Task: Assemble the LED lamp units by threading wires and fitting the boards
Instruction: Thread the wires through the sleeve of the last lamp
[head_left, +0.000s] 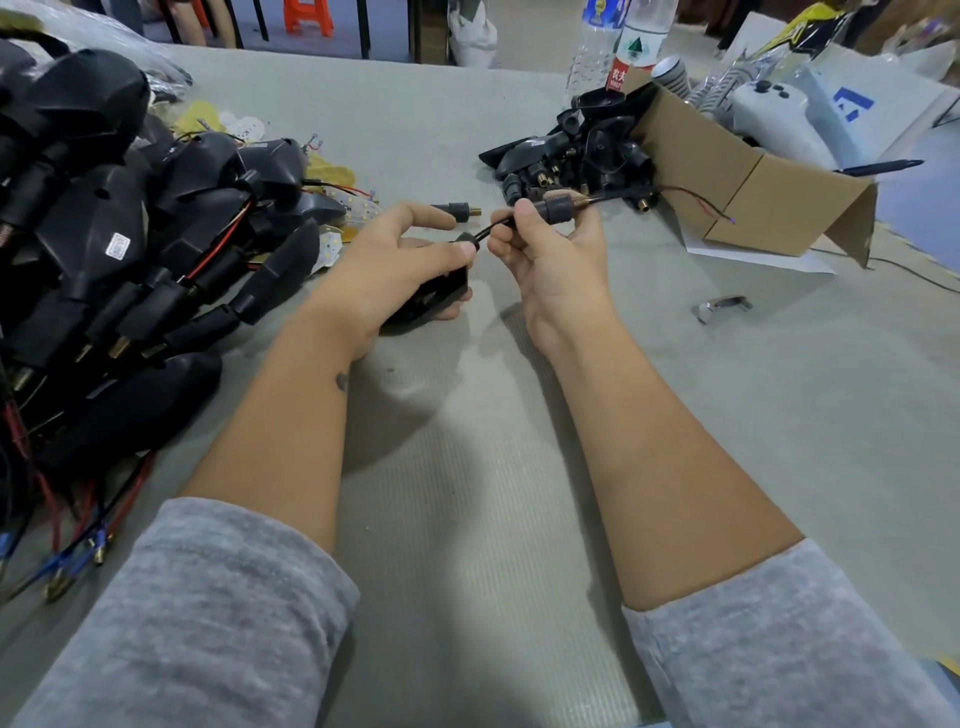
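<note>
Hands meet over the middle of a grey desk (467, 467), seen from the person's own head. Left hand (395, 260) curls round a small black housing (441, 291), thumb pressing its top. Just right of the housing, the right hand (550, 254) pinches a black stem (558, 210) with a brass threaded tip, and a thin black wire (493, 227) runs from that stem down to the housing's top. Both hands are clamped on their parts, almost touching. The housing looks like light, hard plastic, probably smooth and a little slippery, so a wrap-round hold on its body seems right. The wire looks limp and thin; it is likely best pinched close to its free end so it does not buckle. The stem appears rigid and easy to grip by its ribbed collar. Left of the housing lies a heap of finished lamps (104, 234) with red leads. Behind and to its right sit loose stems (571, 150) beside a cardboard box (748, 182).
</note>
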